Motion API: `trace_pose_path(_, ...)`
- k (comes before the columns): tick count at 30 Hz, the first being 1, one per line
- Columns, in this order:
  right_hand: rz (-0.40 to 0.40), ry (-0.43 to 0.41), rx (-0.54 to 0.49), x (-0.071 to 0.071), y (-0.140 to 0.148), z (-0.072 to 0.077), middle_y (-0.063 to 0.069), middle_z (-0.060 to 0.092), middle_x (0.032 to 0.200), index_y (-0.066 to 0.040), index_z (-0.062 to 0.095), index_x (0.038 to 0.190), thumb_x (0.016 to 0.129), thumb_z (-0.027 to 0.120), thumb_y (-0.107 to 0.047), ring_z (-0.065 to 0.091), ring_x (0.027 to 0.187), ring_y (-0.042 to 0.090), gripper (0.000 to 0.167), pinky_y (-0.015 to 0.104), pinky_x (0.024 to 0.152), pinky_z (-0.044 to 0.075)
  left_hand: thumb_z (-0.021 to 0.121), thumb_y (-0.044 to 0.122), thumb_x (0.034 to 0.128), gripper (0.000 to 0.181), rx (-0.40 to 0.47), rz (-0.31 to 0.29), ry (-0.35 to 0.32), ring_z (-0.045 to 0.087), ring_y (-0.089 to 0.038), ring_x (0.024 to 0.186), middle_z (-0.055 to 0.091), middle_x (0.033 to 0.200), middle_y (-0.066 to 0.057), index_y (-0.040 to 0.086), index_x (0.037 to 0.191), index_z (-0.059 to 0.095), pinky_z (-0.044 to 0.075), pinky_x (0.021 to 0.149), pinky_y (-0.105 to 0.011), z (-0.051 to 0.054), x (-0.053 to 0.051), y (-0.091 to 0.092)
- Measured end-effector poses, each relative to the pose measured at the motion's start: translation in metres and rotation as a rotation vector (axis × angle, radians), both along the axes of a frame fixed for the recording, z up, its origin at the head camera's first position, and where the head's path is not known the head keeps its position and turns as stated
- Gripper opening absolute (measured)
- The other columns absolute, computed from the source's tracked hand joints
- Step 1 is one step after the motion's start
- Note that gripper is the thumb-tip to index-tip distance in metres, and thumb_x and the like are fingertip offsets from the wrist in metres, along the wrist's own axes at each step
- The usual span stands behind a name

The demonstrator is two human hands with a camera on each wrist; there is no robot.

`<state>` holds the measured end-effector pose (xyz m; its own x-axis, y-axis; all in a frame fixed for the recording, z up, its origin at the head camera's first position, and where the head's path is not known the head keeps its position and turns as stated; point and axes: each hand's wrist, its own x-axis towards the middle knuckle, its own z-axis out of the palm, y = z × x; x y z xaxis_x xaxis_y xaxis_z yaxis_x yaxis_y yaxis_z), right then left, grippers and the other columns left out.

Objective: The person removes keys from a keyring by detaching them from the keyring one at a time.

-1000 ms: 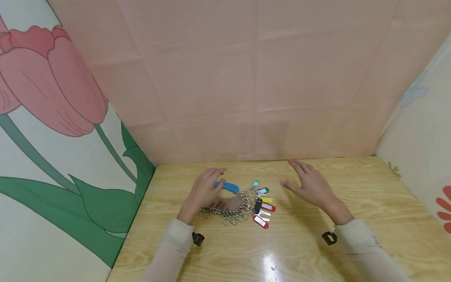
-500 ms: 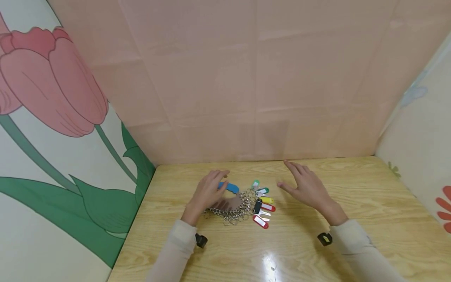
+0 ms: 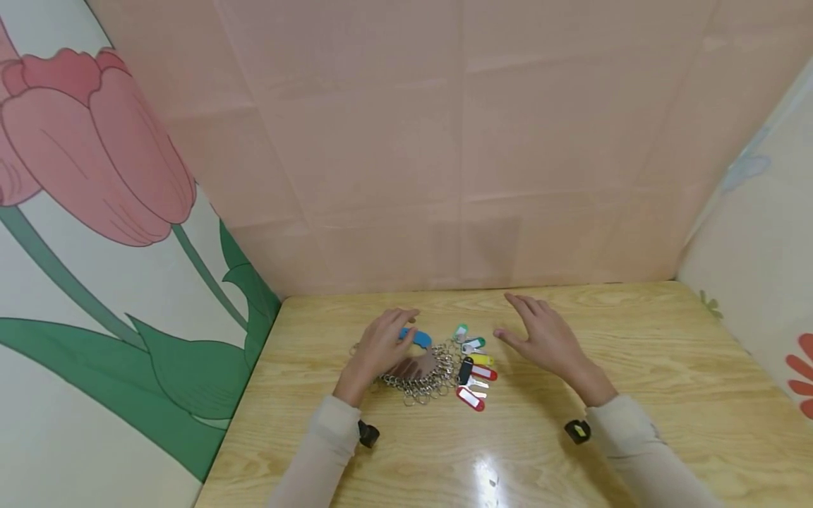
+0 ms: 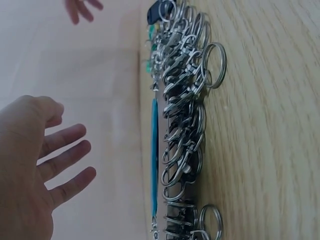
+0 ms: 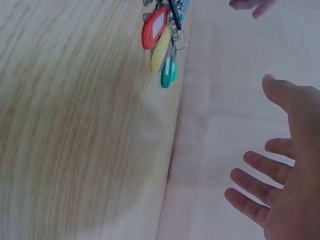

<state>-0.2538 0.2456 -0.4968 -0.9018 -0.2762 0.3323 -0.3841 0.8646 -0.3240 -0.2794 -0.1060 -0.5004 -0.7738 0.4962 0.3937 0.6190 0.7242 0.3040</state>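
Note:
Above a ring-shaped holder hung with many metal key rings (image 3: 422,386) hovers my left hand (image 3: 379,346), its fingers spread and holding nothing. The holder's blue part (image 3: 418,338) shows beside the thumb, and as a thin strip (image 4: 154,155) in the left wrist view. At the holder's right side lie tagged keys: a red tag (image 3: 471,398), a yellow tag (image 3: 480,360), a green tag (image 3: 473,343) and a black piece (image 3: 466,371). To the right of these tags my right hand (image 3: 551,342) is in the air, fingers apart, touching nothing. My left hand hides part of the holder.
The wooden table (image 3: 667,367) reaches back to a pinkish covering (image 3: 381,141). A wall with a printed tulip (image 3: 127,155) stands at the left, and a pale wall with red petals (image 3: 802,381) at the right. Small black devices (image 3: 577,431) sit at both wrists.
My left hand has moved right, further over the holder and its blue part. My right hand has moved left, closer to the tags. The holder and the tags lie as before.

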Motion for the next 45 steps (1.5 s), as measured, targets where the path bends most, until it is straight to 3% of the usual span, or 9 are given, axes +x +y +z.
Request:
trace_pose_path(6, 0.002, 0.010, -0.028, -0.002, -0.003, -0.007, 0.027, 0.054, 0.153, -0.003, 0.044, 0.160, 0.101, 0.072, -0.047, 0.053, 0.137, 0.050, 0.078, 0.069, 0.110, 0.044, 0.061, 0.028, 0.1102, 0.038, 0.001, 0.001, -0.024, 0.070, -0.020, 0.115, 0.074, 0.127, -0.001, 0.016, 0.147, 0.063, 0.060, 0.094, -0.039, -0.004, 0.001, 0.006)
trace_pose_path(13, 0.027, 0.026, -0.025, -0.003, -0.010, -0.014, 0.027, 0.059, 0.146, 0.000, 0.050, 0.155, 0.102, 0.074, -0.036, 0.055, 0.136, 0.048, 0.068, 0.066, 0.116, 0.041, 0.061, 0.028, 0.1100, 0.039, -0.010, 0.017, -0.071, 0.069, -0.018, 0.114, 0.073, 0.128, 0.000, 0.017, 0.147, 0.062, 0.060, 0.095, -0.037, -0.008, 0.001, 0.011)
trace_pose_path(18, 0.037, 0.045, -0.032, -0.007, -0.015, -0.021, 0.025, 0.062, 0.143, 0.000, 0.054, 0.150, 0.100, 0.076, -0.031, 0.058, 0.132, 0.046, 0.063, 0.064, 0.110, 0.047, 0.062, 0.027, 0.1097, 0.039, -0.003, 0.009, -0.112, 0.069, -0.018, 0.116, 0.073, 0.129, 0.000, 0.018, 0.148, 0.062, 0.059, 0.096, -0.036, -0.013, 0.001, 0.014)
trace_pose_path(26, 0.029, 0.047, -0.056, -0.009, -0.024, -0.021, 0.024, 0.064, 0.140, 0.000, 0.060, 0.144, 0.101, 0.076, -0.029, 0.059, 0.132, 0.046, 0.055, 0.063, 0.109, 0.049, 0.055, 0.032, 0.1122, 0.039, -0.026, 0.022, -0.153, 0.069, -0.015, 0.118, 0.071, 0.133, 0.003, 0.021, 0.149, 0.061, 0.059, 0.098, -0.035, -0.017, 0.000, 0.019)
trace_pose_path(32, 0.025, 0.054, -0.053, -0.012, -0.027, -0.025, 0.021, 0.066, 0.134, 0.000, 0.064, 0.138, 0.100, 0.077, -0.027, 0.064, 0.120, 0.040, 0.048, 0.058, 0.098, 0.056, 0.052, 0.036, 0.1133, 0.040, -0.026, 0.012, -0.188, 0.067, -0.016, 0.122, 0.070, 0.135, 0.002, 0.019, 0.149, 0.062, 0.058, 0.101, -0.035, -0.016, -0.002, 0.026)
trace_pose_path(36, 0.029, 0.055, -0.058, -0.013, -0.031, -0.028, 0.018, 0.068, 0.129, -0.001, 0.067, 0.132, 0.099, 0.078, -0.026, 0.067, 0.108, 0.035, 0.043, 0.052, 0.088, 0.059, 0.056, 0.031, 0.1120, 0.038, -0.012, -0.007, -0.173, 0.068, -0.017, 0.118, 0.072, 0.131, 0.001, 0.015, 0.145, 0.065, 0.058, 0.099, -0.034, -0.016, -0.003, 0.031)
trace_pose_path(45, 0.046, 0.075, -0.056, -0.016, -0.042, -0.033, 0.015, 0.072, 0.122, -0.002, 0.072, 0.123, 0.097, 0.080, -0.022, 0.068, 0.104, 0.033, 0.033, 0.051, 0.086, 0.060, 0.061, 0.022, 0.1100, 0.035, -0.008, -0.016, -0.218, 0.068, -0.016, 0.115, 0.072, 0.129, -0.001, 0.013, 0.143, 0.066, 0.059, 0.095, -0.032, -0.022, -0.005, 0.039)
